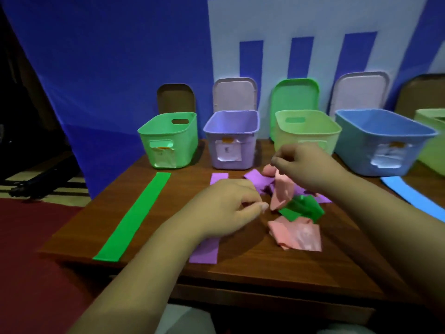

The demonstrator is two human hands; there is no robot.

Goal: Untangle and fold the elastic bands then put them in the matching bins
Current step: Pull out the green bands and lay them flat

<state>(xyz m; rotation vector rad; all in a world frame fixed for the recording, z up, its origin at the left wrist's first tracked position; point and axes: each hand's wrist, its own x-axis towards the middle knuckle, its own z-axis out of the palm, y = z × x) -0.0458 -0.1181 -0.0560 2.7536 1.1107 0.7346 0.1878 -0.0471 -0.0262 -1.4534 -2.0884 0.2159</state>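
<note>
A tangled pile lies mid-table: a pink band (282, 189), a green band (301, 209) and a purple band (257, 180). My right hand (305, 165) pinches the pink band's upper end and holds it lifted above the pile; more pink (298, 235) lies crumpled in front. My left hand (228, 209) hovers just left of the pile with curled fingers, thumb tip beside the pink band's lower end; whether it grips anything is unclear. Behind stand a green bin (168, 138), a purple bin (231, 141), a light green bin (305, 131) and a blue bin (380, 141).
Flat colour strips lie on the wooden table (252, 266): green (132, 218) at left, purple (204, 251) under my left hand, blue (409, 196) at right. Lids lean against the blue backdrop behind the bins. Another light green bin (433, 141) is cut off at the right edge.
</note>
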